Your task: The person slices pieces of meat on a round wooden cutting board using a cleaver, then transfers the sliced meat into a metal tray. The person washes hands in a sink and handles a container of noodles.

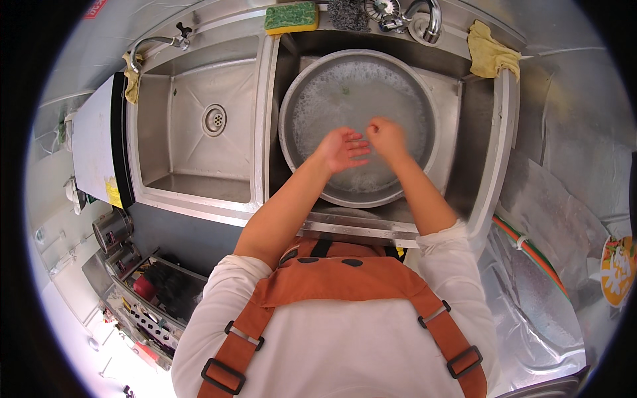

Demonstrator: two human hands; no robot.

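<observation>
A large round metal basin [286,124] stands in the right-hand sink, filled with cloudy, sudsy water [358,107]. A small green scrap [346,90] shows in the foam. Above the water, my left hand [343,150] has its palm turned up and its fingers spread, with nothing in it. Close beside it, my right hand [387,138] is curled into a loose fist, slightly blurred, and no object shows in it. A small gap separates the two hands.
On the back ledge sit a green-and-yellow sponge [291,18], a steel-wool scourer [347,15] and a curved faucet [432,30]. Yellow cloths [492,52] drape the right corner. To the left, another sink [214,159] has a drain [215,120] and its own faucet [159,41].
</observation>
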